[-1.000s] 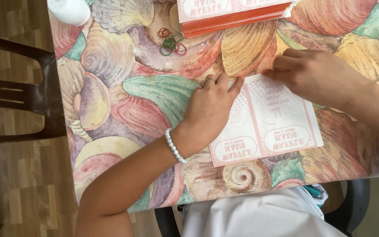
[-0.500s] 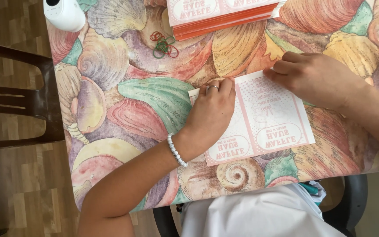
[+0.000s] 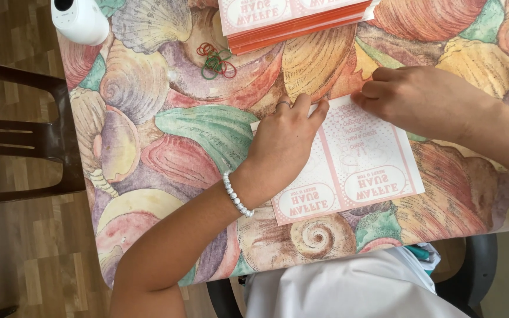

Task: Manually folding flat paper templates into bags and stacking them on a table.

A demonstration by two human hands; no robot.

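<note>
A: While the left hand [image 3: 287, 141] lies flat with fingers together on the paper sheet [image 3: 349, 162] in the middle of the frame, what does the right hand [image 3: 425, 100] do?

B: Its fingers are bent together, pinching the sheet's upper edge. It looks like a fold being made; a firm press along the crease seems needed.

A: And the materials?

B: Thin pink-and-white paper, a glossy shell-pattern tablecloth [image 3: 148, 118], an orange stack of sheets [image 3: 301, 23] at the top, rubber bands [image 3: 216, 60] nearby.

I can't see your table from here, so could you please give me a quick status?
Left hand flat on pink-and-white paper sheet. Right hand pinching its far edge. Sheet lies flat on table. Rubber bands and paper stack apart, beyond it.
</note>
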